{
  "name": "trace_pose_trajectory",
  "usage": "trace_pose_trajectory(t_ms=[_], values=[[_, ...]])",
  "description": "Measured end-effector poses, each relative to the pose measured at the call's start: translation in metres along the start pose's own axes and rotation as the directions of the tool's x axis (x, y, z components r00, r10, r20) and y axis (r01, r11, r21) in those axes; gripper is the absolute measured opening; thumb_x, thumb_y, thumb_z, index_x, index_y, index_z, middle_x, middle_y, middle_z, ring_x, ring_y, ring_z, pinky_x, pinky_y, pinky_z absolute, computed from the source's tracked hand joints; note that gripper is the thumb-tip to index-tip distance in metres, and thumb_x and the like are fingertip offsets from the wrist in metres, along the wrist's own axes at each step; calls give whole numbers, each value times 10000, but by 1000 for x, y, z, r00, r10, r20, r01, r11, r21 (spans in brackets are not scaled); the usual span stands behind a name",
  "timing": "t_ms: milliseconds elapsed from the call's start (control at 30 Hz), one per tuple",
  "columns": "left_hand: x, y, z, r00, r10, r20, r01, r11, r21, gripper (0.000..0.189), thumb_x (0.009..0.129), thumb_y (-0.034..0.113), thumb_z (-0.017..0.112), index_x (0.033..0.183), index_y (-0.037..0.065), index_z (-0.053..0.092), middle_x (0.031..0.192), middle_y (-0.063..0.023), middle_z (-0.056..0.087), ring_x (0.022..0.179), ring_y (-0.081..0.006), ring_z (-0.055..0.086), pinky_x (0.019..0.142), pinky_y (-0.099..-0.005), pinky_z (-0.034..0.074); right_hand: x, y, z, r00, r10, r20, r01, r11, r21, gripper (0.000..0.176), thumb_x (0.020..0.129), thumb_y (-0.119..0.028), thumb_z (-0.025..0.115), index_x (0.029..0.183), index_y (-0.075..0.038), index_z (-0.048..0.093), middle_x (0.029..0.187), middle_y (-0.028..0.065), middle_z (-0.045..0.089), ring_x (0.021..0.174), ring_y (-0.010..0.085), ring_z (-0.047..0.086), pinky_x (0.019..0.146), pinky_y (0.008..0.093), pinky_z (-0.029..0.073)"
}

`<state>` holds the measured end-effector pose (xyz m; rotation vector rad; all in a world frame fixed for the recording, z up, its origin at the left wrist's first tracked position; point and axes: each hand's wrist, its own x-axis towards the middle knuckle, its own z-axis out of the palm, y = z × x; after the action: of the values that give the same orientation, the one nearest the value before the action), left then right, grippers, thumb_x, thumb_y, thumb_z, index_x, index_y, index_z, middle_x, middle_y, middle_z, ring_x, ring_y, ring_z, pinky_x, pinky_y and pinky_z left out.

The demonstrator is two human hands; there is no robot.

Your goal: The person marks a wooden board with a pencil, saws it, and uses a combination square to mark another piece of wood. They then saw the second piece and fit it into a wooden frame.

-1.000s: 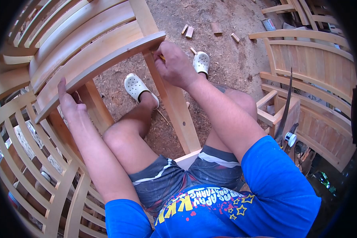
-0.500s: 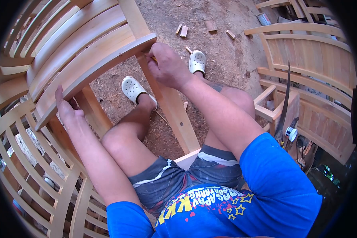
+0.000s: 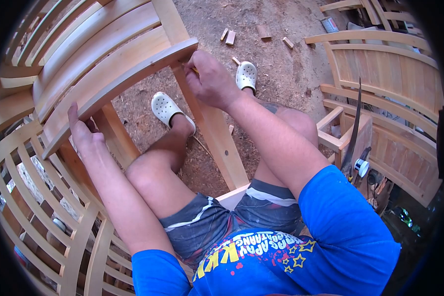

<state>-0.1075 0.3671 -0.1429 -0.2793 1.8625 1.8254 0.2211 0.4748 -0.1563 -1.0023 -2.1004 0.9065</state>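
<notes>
A curved wooden board (image 3: 128, 78) lies along the front of a slatted wooden seat (image 3: 101, 64). My left hand (image 3: 86, 133) is at the board's left part, thumb up against its face and fingers tucked beneath, gripping it. Near the board's right end my right hand (image 3: 209, 81) is closed around a small yellow item (image 3: 195, 70), perhaps a pencil; most of it is hidden in the fist. Below that end, a wooden leg (image 3: 212, 138) with a dark round mark runs down between my knees.
Slatted wooden frames (image 3: 39, 182) stand at the left. Panelled wooden pieces (image 3: 385, 64) are on the right, with a saw blade (image 3: 355, 128) and a white container (image 3: 361, 167) near them. Wood offcuts (image 3: 230, 38) lie on the dirt floor beyond my feet.
The view has shifted slightly. The board's right end and my right hand appear a little farther right, and the yellow item shows a bit more. Both hands keep nearly the same pose.
</notes>
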Motion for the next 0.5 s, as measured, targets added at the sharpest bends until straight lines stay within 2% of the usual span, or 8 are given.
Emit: trace_pose_trajectory(t_ms=[67, 167, 267, 300, 367, 500], values=[[-2, 2, 5, 998, -47, -38, 47, 999, -14, 383, 884, 301, 881, 1153, 77, 725, 1001, -8, 708, 829, -110, 665, 722, -233, 546, 1, -1, 0, 1000, -7, 6, 7, 1000, -18, 120, 944, -58, 639, 1012, -30, 543, 957, 204, 624, 921, 428, 648, 817, 514, 540], [6, -1, 0, 1000, -7, 27, 8, 1000, -25, 381, 885, 296, 880, 1149, 68, 725, 1010, -6, 709, 850, -107, 668, 744, -226, 545, 1, 1, 0, 1000, -21, 2, 21, 999, -31, 118, 947, -56, 636, 1013, -23, 544, 965, 210, 621, 926, 429, 646, 818, 515, 538], [5, -1, 0, 1000, -22, 5, 22, 999, -24, 372, 885, 301, 880, 1145, 81, 730, 1013, -2, 710, 866, -105, 669, 760, -227, 546, 2, 1, 1, 999, -19, -26, 19, 1000, -4, 107, 928, -57, 641, 985, -21, 557, 937, 211, 630, 909, 422, 655, 803, 514, 542], [11, -3, -3, 1000, -14, 17, 15, 1000, -10, 393, 886, 310, 878, 1158, 76, 718, 1032, -18, 714, 890, -129, 684, 788, -246, 568, 3, -1, 0, 999, -15, -38, 15, 1000, 11, 102, 919, -58, 643, 971, -20, 564, 921, 211, 635, 899, 419, 660, 796, 513, 545], [22, -6, -9, 999, 2, 47, -3, 1000, 18, 436, 887, 328, 873, 1186, 67, 693, 1068, -51, 720, 939, -176, 714, 843, -285, 612, 3, -4, -7, 999, 37, 23, -38, 999, 27, 91, 881, -63, 653, 932, -16, 594, 880, 215, 667, 870, 416, 684, 782, 503, 560], [12, -1, -4, 1000, -15, 23, 15, 1000, 28, 439, 889, 338, 872, 1185, 66, 694, 1065, -47, 723, 941, -168, 711, 836, -288, 599, 8, -14, -28, 975, 207, 85, -215, 971, 101, 108, 823, -93, 666, 887, -5, 661, 820, 226, 717, 826, 412, 728, 767, 484, 587]])
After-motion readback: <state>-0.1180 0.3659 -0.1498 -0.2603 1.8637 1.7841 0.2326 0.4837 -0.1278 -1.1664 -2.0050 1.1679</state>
